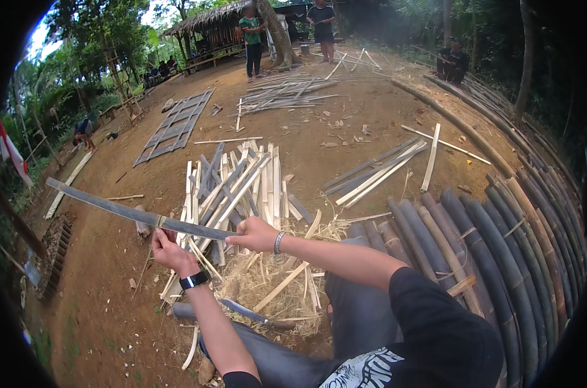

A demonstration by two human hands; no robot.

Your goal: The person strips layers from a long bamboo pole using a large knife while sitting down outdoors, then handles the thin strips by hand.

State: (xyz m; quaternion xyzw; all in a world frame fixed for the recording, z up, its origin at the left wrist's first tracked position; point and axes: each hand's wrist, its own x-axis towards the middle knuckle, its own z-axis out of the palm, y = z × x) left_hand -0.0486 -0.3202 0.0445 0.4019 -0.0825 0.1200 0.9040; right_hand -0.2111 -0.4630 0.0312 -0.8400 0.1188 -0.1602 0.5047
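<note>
Raised in front of me is a long, dark bamboo strip (112,205), slanting from the far left down toward the middle. My right hand (254,235) grips its near end. Farther along, beneath a pale node, my left hand (172,253) pinches its lower edge, fingers closed. A curved blade with a brown handle (248,313) lies near my legs, beside a heap of pale shavings (261,281). Just beyond my hands, a pile of split bamboo strips (242,178) shows both pale and dark faces.
Dark bamboo poles (494,258) lie side by side at my right. Several strips (384,169) rest on the dirt ahead, with a ladder-like bamboo frame (175,126) farther left. Two people stand near a tree trunk (277,32) at the back; another sits at the far right.
</note>
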